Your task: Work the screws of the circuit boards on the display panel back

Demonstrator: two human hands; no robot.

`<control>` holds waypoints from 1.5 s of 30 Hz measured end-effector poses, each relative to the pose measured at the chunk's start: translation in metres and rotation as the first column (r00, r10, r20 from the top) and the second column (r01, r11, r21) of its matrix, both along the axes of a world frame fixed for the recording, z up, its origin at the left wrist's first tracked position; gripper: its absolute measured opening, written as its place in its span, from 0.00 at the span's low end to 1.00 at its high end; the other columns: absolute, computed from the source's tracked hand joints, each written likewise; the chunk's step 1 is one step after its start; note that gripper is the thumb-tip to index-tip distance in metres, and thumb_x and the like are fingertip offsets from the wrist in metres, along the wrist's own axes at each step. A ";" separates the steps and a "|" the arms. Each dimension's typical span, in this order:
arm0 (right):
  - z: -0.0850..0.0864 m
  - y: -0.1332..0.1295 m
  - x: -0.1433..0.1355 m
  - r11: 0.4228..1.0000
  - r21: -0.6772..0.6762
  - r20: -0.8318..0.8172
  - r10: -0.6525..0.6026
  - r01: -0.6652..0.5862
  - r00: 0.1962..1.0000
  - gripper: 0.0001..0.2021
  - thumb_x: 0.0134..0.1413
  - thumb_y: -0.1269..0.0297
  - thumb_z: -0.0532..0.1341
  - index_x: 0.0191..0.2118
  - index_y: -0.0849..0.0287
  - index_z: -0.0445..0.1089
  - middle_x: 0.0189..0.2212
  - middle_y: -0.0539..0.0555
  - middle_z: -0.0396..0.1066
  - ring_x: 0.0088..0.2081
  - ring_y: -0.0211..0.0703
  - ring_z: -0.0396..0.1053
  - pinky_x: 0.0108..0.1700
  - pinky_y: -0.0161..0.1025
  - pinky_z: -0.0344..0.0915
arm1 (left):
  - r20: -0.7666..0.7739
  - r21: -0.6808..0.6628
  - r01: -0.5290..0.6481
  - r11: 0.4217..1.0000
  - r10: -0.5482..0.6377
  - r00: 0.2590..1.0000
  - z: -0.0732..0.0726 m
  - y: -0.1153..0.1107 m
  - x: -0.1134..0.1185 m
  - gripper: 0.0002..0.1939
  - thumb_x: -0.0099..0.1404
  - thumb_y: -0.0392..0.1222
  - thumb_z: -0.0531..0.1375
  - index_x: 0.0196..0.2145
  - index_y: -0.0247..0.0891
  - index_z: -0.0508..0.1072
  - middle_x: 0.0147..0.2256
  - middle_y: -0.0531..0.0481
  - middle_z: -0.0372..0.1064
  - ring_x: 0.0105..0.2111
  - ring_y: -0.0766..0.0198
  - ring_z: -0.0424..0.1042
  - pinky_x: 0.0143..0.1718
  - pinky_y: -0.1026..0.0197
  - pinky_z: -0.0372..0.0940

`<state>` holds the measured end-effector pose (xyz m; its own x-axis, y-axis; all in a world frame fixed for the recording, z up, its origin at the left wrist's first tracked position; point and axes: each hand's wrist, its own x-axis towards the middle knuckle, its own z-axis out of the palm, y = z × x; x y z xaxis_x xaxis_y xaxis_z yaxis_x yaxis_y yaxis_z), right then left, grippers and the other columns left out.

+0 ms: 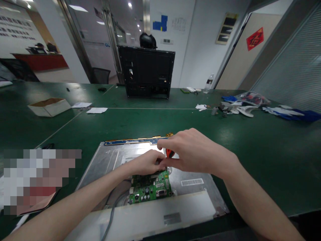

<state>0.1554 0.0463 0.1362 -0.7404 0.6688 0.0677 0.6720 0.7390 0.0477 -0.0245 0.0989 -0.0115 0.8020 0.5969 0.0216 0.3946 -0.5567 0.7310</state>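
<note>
A silver display panel (pixel 193 192) lies back-up on the green table, with a green circuit board (pixel 150 189) on its middle. My right hand (pixel 193 150) is closed around a red and black screwdriver (pixel 170 153), held near the board's far right corner. Its tip is hidden by my fingers. Close against it, my left hand (pixel 150 162) has its fingers bent together over the board's far edge. What they pinch, if anything, is hidden. A blue strip board (pixel 127 142) runs along the panel's far edge. The grey cable (pixel 112 214) hangs from the board's left side over a whitish sheet (pixel 190 207).
A black monitor housing (pixel 147 72) stands upright at the back of the green table (pixel 140 122). An open cardboard box (pixel 50 107) and papers (pixel 97 110) are at left. Gloves (pixel 293 112), a plastic bag (pixel 254 98) and a bottle (pixel 208 83) lie or stand at right.
</note>
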 end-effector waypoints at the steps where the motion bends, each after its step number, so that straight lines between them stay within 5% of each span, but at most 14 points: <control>1: 0.000 0.001 0.000 1.000 0.021 0.007 -0.020 0.020 1.000 0.05 0.57 0.60 0.59 0.34 0.54 0.67 0.25 0.48 0.72 0.25 0.39 0.67 0.24 0.36 0.42 | 0.008 0.007 0.012 1.000 -0.012 1.000 0.001 0.000 0.000 0.04 0.61 0.37 0.60 0.31 0.35 0.74 0.30 0.50 0.73 0.34 0.58 0.71 0.35 0.62 0.63; 10: 0.002 -0.002 0.000 1.000 0.012 -0.009 0.017 -0.016 1.000 0.03 0.56 0.67 0.58 0.37 0.56 0.65 0.28 0.49 0.73 0.25 0.38 0.67 0.24 0.36 0.43 | 0.016 -0.003 -0.001 1.000 0.001 1.000 -0.001 0.000 0.001 0.05 0.60 0.36 0.61 0.35 0.34 0.75 0.37 0.47 0.75 0.39 0.56 0.72 0.37 0.61 0.65; 19: -0.003 0.003 -0.001 0.994 0.090 0.033 -0.057 0.053 0.998 0.09 0.60 0.60 0.56 0.31 0.56 0.68 0.23 0.50 0.72 0.25 0.41 0.68 0.24 0.37 0.41 | 0.022 -0.007 0.017 1.000 -0.017 1.000 0.006 -0.003 0.002 0.04 0.58 0.32 0.61 0.32 0.35 0.75 0.31 0.51 0.75 0.33 0.60 0.72 0.36 0.62 0.64; 26: 0.001 -0.002 0.000 1.000 -0.003 -0.013 0.012 -0.012 1.000 0.08 0.56 0.65 0.57 0.42 0.57 0.65 0.31 0.50 0.74 0.27 0.40 0.68 0.24 0.36 0.44 | 0.000 -0.015 -0.001 1.000 0.001 1.000 0.002 -0.001 0.002 0.04 0.59 0.34 0.61 0.33 0.34 0.75 0.35 0.48 0.76 0.37 0.57 0.72 0.36 0.62 0.64; 33: -0.002 0.001 -0.001 0.992 0.097 0.032 -0.083 0.079 0.996 0.09 0.60 0.56 0.57 0.33 0.55 0.68 0.24 0.51 0.73 0.26 0.42 0.70 0.24 0.37 0.41 | 0.027 0.020 0.051 0.999 -0.051 0.998 0.005 -0.002 0.002 0.04 0.59 0.32 0.60 0.33 0.35 0.75 0.32 0.51 0.75 0.34 0.60 0.72 0.38 0.62 0.64; 45: 0.001 0.001 0.000 0.999 0.037 0.021 -0.029 0.028 0.999 0.05 0.57 0.65 0.57 0.38 0.56 0.68 0.28 0.51 0.74 0.27 0.42 0.70 0.25 0.37 0.43 | -0.029 0.117 0.070 0.991 -0.067 0.997 0.003 0.000 0.002 0.03 0.62 0.33 0.61 0.34 0.34 0.76 0.35 0.47 0.76 0.35 0.57 0.73 0.36 0.61 0.64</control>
<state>0.1551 0.0470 0.1374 -0.7228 0.6867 0.0772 0.6910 0.7174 0.0888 -0.0226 0.0986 -0.0085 0.8422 0.5348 0.0683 0.3695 -0.6647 0.6493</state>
